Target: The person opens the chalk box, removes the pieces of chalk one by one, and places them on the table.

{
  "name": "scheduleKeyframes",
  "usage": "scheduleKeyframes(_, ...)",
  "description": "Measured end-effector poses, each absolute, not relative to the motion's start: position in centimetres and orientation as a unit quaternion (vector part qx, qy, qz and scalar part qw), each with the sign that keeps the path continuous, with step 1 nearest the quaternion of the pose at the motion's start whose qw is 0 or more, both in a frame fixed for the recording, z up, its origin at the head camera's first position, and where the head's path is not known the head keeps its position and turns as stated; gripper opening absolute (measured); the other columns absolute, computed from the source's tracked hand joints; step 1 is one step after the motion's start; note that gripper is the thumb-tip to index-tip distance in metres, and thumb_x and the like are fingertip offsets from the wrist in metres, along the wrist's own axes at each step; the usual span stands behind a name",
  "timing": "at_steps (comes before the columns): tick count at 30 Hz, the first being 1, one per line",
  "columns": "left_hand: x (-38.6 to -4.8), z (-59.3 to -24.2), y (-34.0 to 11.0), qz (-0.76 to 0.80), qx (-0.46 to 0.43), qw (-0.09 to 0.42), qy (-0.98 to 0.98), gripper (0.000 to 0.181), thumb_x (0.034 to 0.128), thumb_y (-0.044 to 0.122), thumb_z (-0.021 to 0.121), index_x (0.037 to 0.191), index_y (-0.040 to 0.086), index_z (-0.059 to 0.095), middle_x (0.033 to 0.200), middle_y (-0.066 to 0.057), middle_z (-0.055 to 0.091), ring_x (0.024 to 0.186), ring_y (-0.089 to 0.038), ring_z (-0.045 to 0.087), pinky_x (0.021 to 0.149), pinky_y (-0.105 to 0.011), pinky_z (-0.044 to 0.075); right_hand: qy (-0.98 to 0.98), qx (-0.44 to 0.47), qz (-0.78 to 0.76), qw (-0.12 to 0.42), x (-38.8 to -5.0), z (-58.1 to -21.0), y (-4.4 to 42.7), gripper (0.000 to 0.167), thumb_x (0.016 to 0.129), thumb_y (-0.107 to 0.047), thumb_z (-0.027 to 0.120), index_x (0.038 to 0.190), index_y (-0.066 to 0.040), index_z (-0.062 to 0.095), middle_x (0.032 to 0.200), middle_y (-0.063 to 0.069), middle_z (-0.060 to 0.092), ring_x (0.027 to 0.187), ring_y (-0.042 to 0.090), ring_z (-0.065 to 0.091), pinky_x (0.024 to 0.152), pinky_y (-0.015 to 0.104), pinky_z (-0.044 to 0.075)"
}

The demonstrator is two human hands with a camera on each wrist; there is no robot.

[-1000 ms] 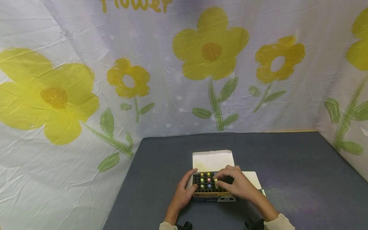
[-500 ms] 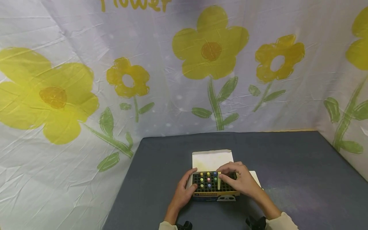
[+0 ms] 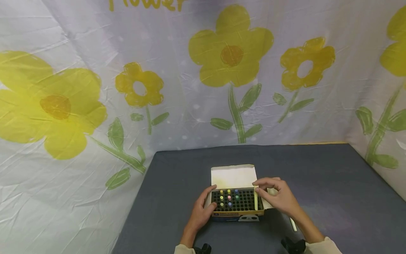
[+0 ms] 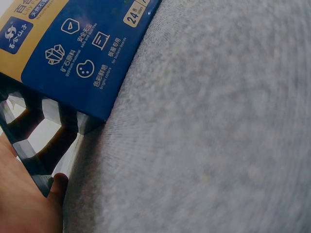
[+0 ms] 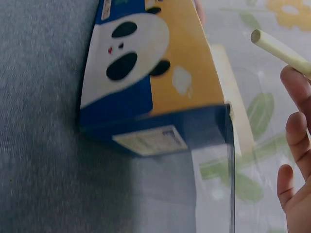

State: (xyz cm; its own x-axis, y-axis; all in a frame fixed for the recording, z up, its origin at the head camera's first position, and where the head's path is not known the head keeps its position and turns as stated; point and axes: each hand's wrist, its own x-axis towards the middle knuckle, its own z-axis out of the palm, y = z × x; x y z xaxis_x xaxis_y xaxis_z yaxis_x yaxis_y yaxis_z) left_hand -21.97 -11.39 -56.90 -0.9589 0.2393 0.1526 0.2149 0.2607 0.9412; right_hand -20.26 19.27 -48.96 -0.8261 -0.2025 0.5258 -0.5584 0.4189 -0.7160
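Note:
A blue and yellow chalk box (image 3: 238,213) stands on the dark table with its white lid folded back. Several coloured chalk tops, such as a pink one (image 3: 229,198), poke out of its black holed insert (image 3: 246,202), mostly on the left side. My left hand (image 3: 199,212) grips the box's left end, thumb over the near part of the rim. Between thumb and fingers, my right hand (image 3: 280,195) pinches the top of a pale yellow stick of chalk (image 3: 256,200), held upright above the insert's right end. The right wrist view shows the chalk's lower end (image 5: 277,47) free of the box.
The raised lid (image 3: 233,177) stands behind the box, and a side flap (image 3: 269,201) juts out at its right. A pale chalk stick (image 3: 293,224) lies on the table (image 3: 342,204) under my right forearm. Flower-printed cloth (image 3: 190,116) hangs behind the table.
My right hand has lifted the pale yellow chalk out of the insert's middle and carried it right. My left hand has stayed on the box.

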Motion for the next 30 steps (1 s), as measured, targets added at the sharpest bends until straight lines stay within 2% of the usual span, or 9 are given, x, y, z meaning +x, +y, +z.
scheduleKeyframes(3, -22.0, -57.0, -11.4, 0.589, 0.144, 0.008, 0.795, 0.061, 0.0939, 0.007, 0.060, 0.148, 0.034, 0.050, 0.150, -0.007, 0.049, 0.094, -0.020, 0.056, 0.065, -0.030, 0.049, -0.825, 0.217, 0.490, 0.180, -20.0, -48.8, 20.1, 0.021, 0.090, -0.003, 0.073, 0.107, -0.014, 0.077, 0.085, -0.010, 0.073, 0.088, 0.006, 0.056, 0.090, 0.036, 0.044)
scheduleKeyframes(5, -22.0, -57.0, -11.4, 0.587, 0.143, 0.004, 0.796, 0.061, 0.0938, 0.007, 0.060, 0.148, 0.034, 0.051, 0.152, -0.006, 0.048, 0.102, -0.022, 0.054, 0.068, -0.030, 0.048, -0.829, 0.205, 0.488, 0.179, -19.9, -48.8, 20.7, 0.021, 0.090, -0.004, 0.073, 0.107, -0.016, 0.078, 0.088, -0.008, 0.075, 0.091, 0.003, 0.057, 0.097, 0.042, 0.043)
scheduleKeyframes(7, -22.0, -57.0, -11.4, 0.585, 0.143, 0.001, 0.798, 0.061, 0.0936, 0.007, 0.059, 0.148, 0.034, 0.051, 0.154, -0.005, 0.046, 0.111, -0.025, 0.052, 0.071, -0.030, 0.047, -0.832, 0.191, 0.490, 0.176, -19.8, -48.8, 21.3, 0.021, 0.091, -0.006, 0.073, 0.107, -0.017, 0.079, 0.092, -0.005, 0.076, 0.098, -0.003, 0.056, 0.104, 0.055, 0.038)
scheduleKeyframes(9, -22.0, -57.1, -11.4, 0.586, 0.141, 0.003, 0.798, 0.061, 0.0938, 0.006, 0.059, 0.148, 0.034, 0.051, 0.156, -0.006, 0.045, 0.117, -0.028, 0.050, 0.072, -0.031, 0.047, -0.833, 0.183, 0.492, 0.175, -19.7, -48.7, 21.9, 0.020, 0.091, -0.007, 0.073, 0.107, -0.018, 0.079, 0.095, -0.001, 0.078, 0.102, -0.006, 0.056, 0.104, 0.068, 0.034)
scheduleKeyframes(12, -22.0, -57.1, -11.4, 0.588, 0.139, 0.009, 0.797, 0.061, 0.0942, 0.006, 0.058, 0.148, 0.034, 0.050, 0.157, -0.006, 0.044, 0.120, -0.030, 0.048, 0.074, -0.031, 0.047, -0.833, 0.170, 0.498, 0.170, -19.6, -48.8, 23.1, 0.020, 0.092, -0.008, 0.073, 0.108, -0.018, 0.079, 0.095, 0.002, 0.078, 0.103, -0.006, 0.061, 0.106, 0.073, 0.029)
scheduleKeyframes(14, -22.0, -57.1, -11.3, 0.589, 0.139, 0.012, 0.796, 0.061, 0.0944, 0.006, 0.058, 0.148, 0.035, 0.050, 0.157, -0.007, 0.044, 0.121, -0.030, 0.047, 0.074, -0.032, 0.047, -0.832, 0.166, 0.501, 0.172, -19.4, -48.9, 24.0, 0.021, 0.092, -0.007, 0.073, 0.110, -0.015, 0.078, 0.091, 0.002, 0.079, 0.098, -0.005, 0.064, 0.108, 0.072, 0.028)
scheduleKeyframes(20, -22.0, -57.2, -11.1, 0.587, 0.141, 0.006, 0.797, 0.061, 0.0937, 0.006, 0.059, 0.148, 0.035, 0.051, 0.156, -0.006, 0.045, 0.119, -0.029, 0.049, 0.076, -0.032, 0.047, -0.834, 0.129, 0.511, 0.162, -18.4, -49.5, 26.8, 0.021, 0.093, -0.007, 0.071, 0.114, -0.005, 0.075, 0.087, -0.003, 0.076, 0.105, -0.017, 0.055, 0.107, 0.077, 0.023)
scheduleKeyframes(25, -22.0, -57.1, -11.1, 0.586, 0.138, 0.005, 0.799, 0.062, 0.0932, 0.007, 0.060, 0.147, 0.035, 0.051, 0.154, -0.006, 0.046, 0.104, -0.025, 0.053, 0.067, -0.030, 0.048, -0.862, 0.082, 0.479, 0.144, -17.3, -50.5, 28.5, 0.021, 0.096, -0.014, 0.070, 0.115, -0.008, 0.075, 0.086, -0.004, 0.071, 0.100, -0.014, 0.054, 0.094, 0.070, 0.041)
scheduleKeyframes(30, -22.0, -57.0, -11.2, 0.591, 0.138, 0.005, 0.795, 0.062, 0.0933, 0.007, 0.060, 0.147, 0.036, 0.051, 0.156, -0.005, 0.045, 0.113, -0.027, 0.052, 0.069, -0.030, 0.048, -0.884, 0.065, 0.446, 0.121, -16.6, -51.8, 29.6, 0.022, 0.097, -0.018, 0.069, 0.116, -0.007, 0.075, 0.087, -0.007, 0.071, 0.092, -0.009, 0.058, 0.086, 0.054, 0.052)
